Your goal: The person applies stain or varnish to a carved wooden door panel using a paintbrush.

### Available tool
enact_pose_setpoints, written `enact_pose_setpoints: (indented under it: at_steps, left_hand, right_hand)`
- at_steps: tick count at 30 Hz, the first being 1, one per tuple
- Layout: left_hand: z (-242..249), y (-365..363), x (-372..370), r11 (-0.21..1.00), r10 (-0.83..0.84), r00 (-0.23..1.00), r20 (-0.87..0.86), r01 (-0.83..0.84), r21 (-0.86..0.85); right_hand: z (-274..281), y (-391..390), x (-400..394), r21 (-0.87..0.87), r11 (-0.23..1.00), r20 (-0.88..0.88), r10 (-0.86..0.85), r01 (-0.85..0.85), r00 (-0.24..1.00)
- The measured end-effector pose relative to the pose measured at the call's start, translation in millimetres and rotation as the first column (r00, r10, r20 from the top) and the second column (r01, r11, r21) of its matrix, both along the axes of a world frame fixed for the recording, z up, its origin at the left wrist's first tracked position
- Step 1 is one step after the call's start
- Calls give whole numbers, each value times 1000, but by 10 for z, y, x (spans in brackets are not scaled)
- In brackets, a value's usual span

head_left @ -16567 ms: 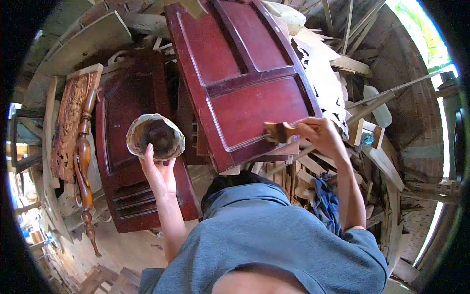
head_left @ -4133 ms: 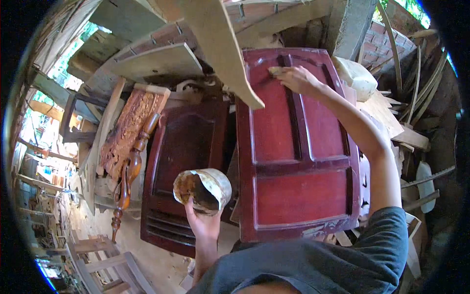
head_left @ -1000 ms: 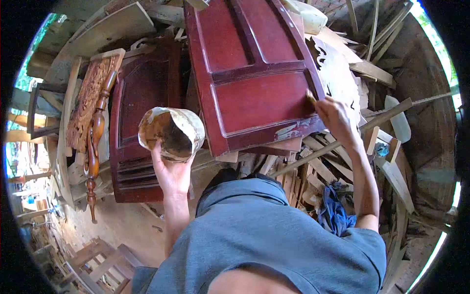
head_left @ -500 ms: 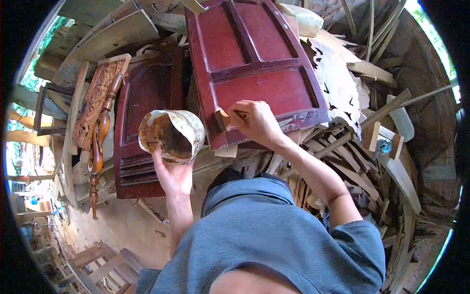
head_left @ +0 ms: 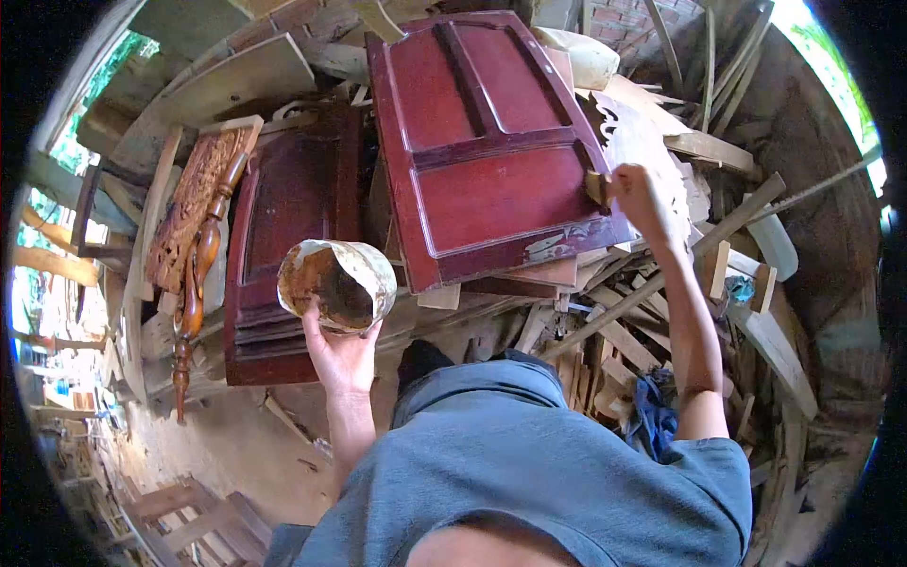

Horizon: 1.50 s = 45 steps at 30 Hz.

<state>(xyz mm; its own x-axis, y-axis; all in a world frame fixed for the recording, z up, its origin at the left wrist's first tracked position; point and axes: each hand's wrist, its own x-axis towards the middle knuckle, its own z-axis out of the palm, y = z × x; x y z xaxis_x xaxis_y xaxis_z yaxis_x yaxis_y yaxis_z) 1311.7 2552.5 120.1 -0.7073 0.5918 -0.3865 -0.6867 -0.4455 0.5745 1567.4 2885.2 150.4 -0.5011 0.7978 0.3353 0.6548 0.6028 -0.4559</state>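
Note:
My left hand (head_left: 342,354) grips a stained whitish pot (head_left: 376,283) from below, its thumb hooked over the rim. The pot is tilted toward me, and brown residue coats its inside. My right hand (head_left: 642,194) is closed around a paintbrush (head_left: 597,189), whose handle is mostly hidden by the fingers. The bristles meet the right edge of a dark red panelled wooden door (head_left: 510,203). That door lies sloping in front of me, with a pale worn patch on its bottom rail.
Left of the door leans a second dark red panel (head_left: 288,203). Beside it stand a turned wooden post (head_left: 201,250) and a carved board (head_left: 184,208). Scrap wood (head_left: 624,345) is heaped at the right, under a long pole (head_left: 694,248). A blue cloth (head_left: 652,416) lies near my right elbow.
My right hand has carried the paintbrush from the door's lower left corner across to its right edge. My left hand still holds the pot in nearly the same place.

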Motion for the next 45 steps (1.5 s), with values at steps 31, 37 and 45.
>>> enact_pose_setpoints:
  at_steps: [31, 37, 45]
  left_hand:
    - [88, -1278, -752, 999, 43, 999, 24, -43, 17]
    - [29, -1511, -803, 996, 66, 997, 36, -68, 55]
    - [1, -1779, -832, 991, 133, 991, -9, -133, 17]
  right_hand:
    - [-651, -1151, 121, 173, 967, 262, -228, 187, 938]
    - [-78, -2371, -1095, -138, 890, -172, 410, -434, 896]
    - [-5, -1692, -1734, 222, 905, -71, 386, -363, 920]
